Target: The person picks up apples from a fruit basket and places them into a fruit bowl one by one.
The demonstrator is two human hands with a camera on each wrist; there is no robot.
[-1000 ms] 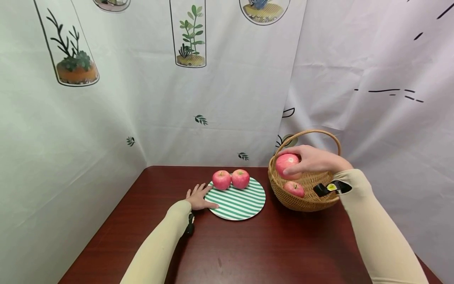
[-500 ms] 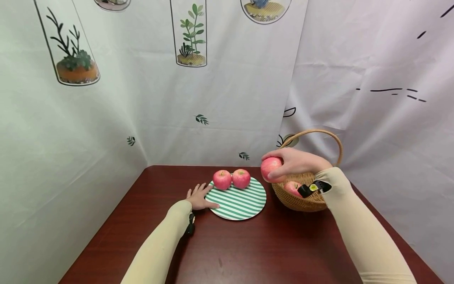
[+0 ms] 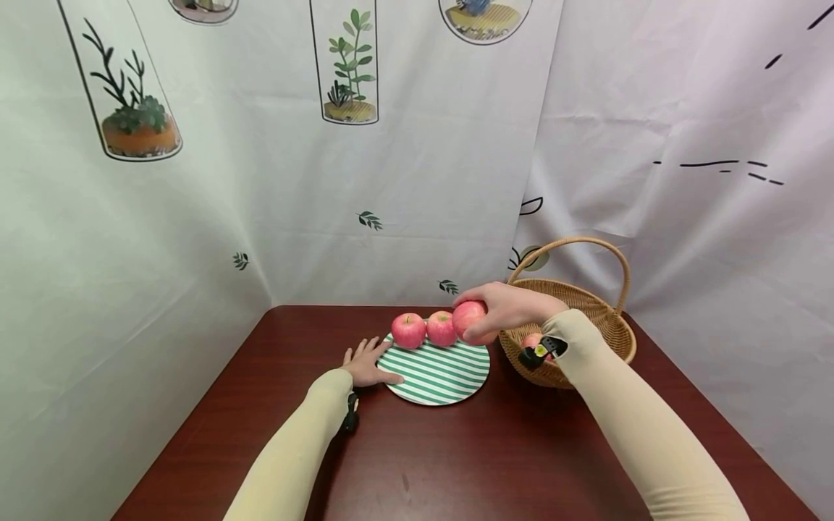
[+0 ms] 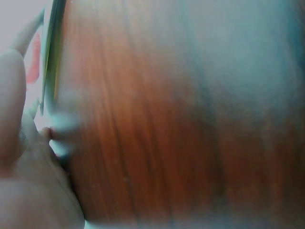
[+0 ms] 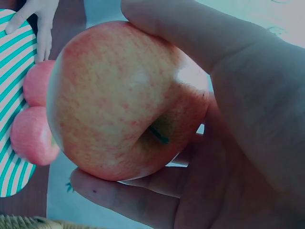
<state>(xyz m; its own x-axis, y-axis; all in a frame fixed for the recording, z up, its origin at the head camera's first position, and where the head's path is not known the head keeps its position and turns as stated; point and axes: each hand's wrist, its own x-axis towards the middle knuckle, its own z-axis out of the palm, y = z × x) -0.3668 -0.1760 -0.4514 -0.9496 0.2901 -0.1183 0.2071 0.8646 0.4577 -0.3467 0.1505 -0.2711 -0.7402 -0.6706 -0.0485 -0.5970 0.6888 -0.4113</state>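
Note:
My right hand (image 3: pixel 511 307) grips a red apple (image 3: pixel 470 320) above the right edge of a round mat with green and white stripes (image 3: pixel 430 376). In the right wrist view, thumb and fingers curl round this apple (image 5: pixel 119 100), its stem facing the palm. Two more apples sit side by side at the back of the mat, a left one (image 3: pixel 408 331) and a right one (image 3: pixel 441 329). With fingers spread, my left hand (image 3: pixel 366 364) rests at the mat's left edge, the thumb lying on it. The left wrist view is mostly blurred tabletop.
A wicker basket (image 3: pixel 622 340) with a tall arched handle stands right of the mat. Inside it, an apple (image 3: pixel 531 340) is partly hidden by the right wrist. The dark red table (image 3: pixel 417 463) meets a printed white cloth (image 3: pixel 417 174) at the back.
My right hand has carried the held apple leftward and slightly down, from over the basket to the mat's right edge. The left hand has stayed in place.

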